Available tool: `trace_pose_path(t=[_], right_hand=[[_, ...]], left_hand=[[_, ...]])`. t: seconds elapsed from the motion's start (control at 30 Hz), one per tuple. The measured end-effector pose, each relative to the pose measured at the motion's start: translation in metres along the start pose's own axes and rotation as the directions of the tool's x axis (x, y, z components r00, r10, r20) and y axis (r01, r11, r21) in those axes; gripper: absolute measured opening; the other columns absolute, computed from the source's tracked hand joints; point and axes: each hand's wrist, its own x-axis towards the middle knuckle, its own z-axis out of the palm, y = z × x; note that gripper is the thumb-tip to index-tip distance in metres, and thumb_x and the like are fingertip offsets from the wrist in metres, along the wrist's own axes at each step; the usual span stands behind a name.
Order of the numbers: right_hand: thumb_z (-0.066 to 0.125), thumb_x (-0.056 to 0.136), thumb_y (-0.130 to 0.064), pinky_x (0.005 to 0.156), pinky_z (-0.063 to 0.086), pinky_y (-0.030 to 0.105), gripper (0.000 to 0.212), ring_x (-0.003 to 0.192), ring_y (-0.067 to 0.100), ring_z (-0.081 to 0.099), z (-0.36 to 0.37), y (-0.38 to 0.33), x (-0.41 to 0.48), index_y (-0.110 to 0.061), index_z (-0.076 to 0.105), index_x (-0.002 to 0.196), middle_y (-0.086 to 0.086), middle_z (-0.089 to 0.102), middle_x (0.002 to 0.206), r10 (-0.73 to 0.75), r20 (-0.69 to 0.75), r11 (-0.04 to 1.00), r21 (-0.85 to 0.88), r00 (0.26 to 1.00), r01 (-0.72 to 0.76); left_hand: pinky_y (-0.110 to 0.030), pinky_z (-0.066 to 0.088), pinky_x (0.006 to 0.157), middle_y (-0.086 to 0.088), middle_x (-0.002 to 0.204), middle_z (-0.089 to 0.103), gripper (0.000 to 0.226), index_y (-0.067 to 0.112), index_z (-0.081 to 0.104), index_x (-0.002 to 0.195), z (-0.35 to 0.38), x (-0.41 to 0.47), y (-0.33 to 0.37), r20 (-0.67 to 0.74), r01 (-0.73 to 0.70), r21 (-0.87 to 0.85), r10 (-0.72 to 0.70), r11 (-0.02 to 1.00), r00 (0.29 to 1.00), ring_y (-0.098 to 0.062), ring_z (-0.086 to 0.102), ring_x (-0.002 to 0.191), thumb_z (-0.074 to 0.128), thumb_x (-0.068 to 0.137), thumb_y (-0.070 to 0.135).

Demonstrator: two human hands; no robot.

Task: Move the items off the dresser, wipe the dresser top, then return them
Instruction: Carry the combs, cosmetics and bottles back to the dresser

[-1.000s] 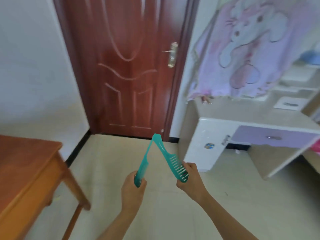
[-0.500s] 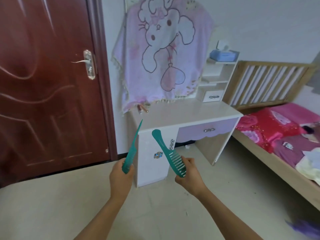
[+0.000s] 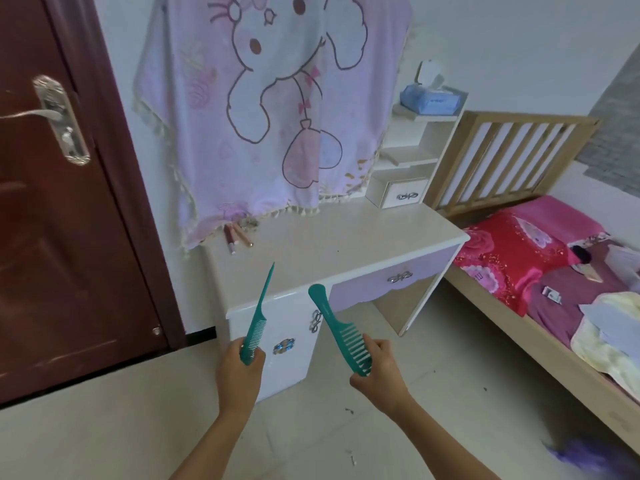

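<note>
Both hands were full here. The left hand had its fingers wrapped tight round the toothed end of a thin tail comb, spike aimed up at the dresser. The right hand pinched a wide-tooth comb by its teeth, handle tilted up and left. The table top sat just above both, mid-frame, mostly bare except some lipstick tubes at its back left. Left comb looked nearer the edge, so I'd guess it lands first.

A red-brown door is seen at left. A pink cartoon cloth is hung on the wall. A tissue pack is set on a shelf. A bed stands at right.
</note>
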Motion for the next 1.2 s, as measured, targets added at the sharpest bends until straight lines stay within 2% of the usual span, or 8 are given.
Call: trace_pose_path(t=[0.1,0.2,0.37,0.5,0.6,0.93,1.07,1.2], right_hand=[[0.063,0.074,0.0,0.069,0.038,0.011,0.062,0.084,0.014,0.046,-0.002,0.011,0.033,-0.012,0.04,0.131,0.002,0.033,0.106,0.035,0.004,0.999,0.01,0.999,-0.035],[0.062,0.073,0.0,0.067,0.04,0.015,0.055,0.079,0.015,0.047,-0.006,0.019,0.073,-0.012,0.045,0.124,0.003,0.035,0.104,0.023,0.0,0.999,0.032,1.0,-0.023],[0.062,0.073,-0.001,0.059,0.04,0.01,0.051,0.071,0.01,0.045,-0.021,0.03,0.154,-0.015,0.045,0.119,0.004,0.037,0.1,-0.059,0.025,0.997,0.055,0.998,0.058],[0.061,0.073,0.0,0.061,0.043,0.01,0.052,0.068,0.005,0.045,-0.028,0.041,0.212,-0.015,0.045,0.12,0.006,0.037,0.103,-0.115,0.109,0.992,0.057,0.987,0.109],[0.059,0.073,0.001,0.059,0.042,0.007,0.053,0.07,0.002,0.044,-0.031,0.05,0.252,-0.014,0.043,0.121,0.005,0.036,0.104,-0.129,0.17,0.991,0.059,0.977,0.121],[0.058,0.073,0.001,0.059,0.041,0.006,0.055,0.068,0.002,0.045,-0.004,0.054,0.341,-0.015,0.043,0.124,0.004,0.034,0.104,-0.106,0.319,0.994,0.065,0.942,0.09],[0.06,0.074,0.001,0.06,0.041,0.007,0.057,0.068,0.003,0.046,0.002,0.041,0.379,-0.014,0.042,0.126,0.004,0.034,0.104,-0.11,0.307,0.993,0.066,0.945,0.094],[0.063,0.075,-0.002,0.06,0.044,0.007,0.059,0.068,0.005,0.049,0.002,0.027,0.417,-0.016,0.039,0.128,0.002,0.034,0.106,-0.103,0.314,0.994,0.011,0.944,0.105]], left_hand=[[-0.029,0.037,0.058,-0.008,0.076,0.056,0.009,0.01,0.055,0.092,0.018,0.02,-0.003,-0.001,0.031,0.039,-0.031,0.999,1.0,-0.021,0.048,0.066,0.057,0.085,0.006],[-0.03,0.038,0.059,-0.009,0.078,0.058,0.01,0.01,0.055,0.095,0.038,0.046,0.001,-0.004,0.023,0.082,-0.022,0.996,1.0,-0.022,0.05,0.068,0.057,0.085,0.007],[-0.023,0.036,0.053,-0.005,0.072,0.056,0.011,0.007,0.055,0.097,0.081,0.099,0.019,-0.056,-0.002,0.163,0.012,0.987,0.998,-0.019,0.049,0.064,0.056,0.086,0.007],[-0.03,0.036,0.058,-0.012,0.084,0.061,0.021,-0.001,0.056,0.105,0.117,0.136,0.027,-0.114,0.083,0.22,-0.059,0.972,0.992,-0.024,0.053,0.072,0.057,0.086,0.009],[-0.03,0.038,0.063,-0.016,0.093,0.063,0.026,-0.003,0.055,0.109,0.14,0.155,0.03,-0.16,0.13,0.24,-0.093,0.962,0.983,-0.025,0.054,0.077,0.057,0.087,0.01],[-0.03,0.041,0.065,-0.009,0.084,0.058,0.022,-0.001,0.056,0.105,0.189,0.216,0.028,-0.197,0.246,0.298,-0.192,0.923,0.961,-0.024,0.054,0.075,0.057,0.087,0.01],[-0.031,0.045,0.069,-0.016,0.095,0.062,0.022,-0.002,0.055,0.104,0.204,0.266,0.03,-0.206,0.253,0.299,-0.196,0.92,0.959,-0.022,0.053,0.077,0.056,0.088,0.013],[-0.031,0.044,0.065,-0.015,0.093,0.062,0.023,0.0,0.055,0.099,0.215,0.31,0.028,-0.205,0.295,0.372,-0.232,0.88,0.951,-0.023,0.055,0.075,0.052,0.09,0.022]])
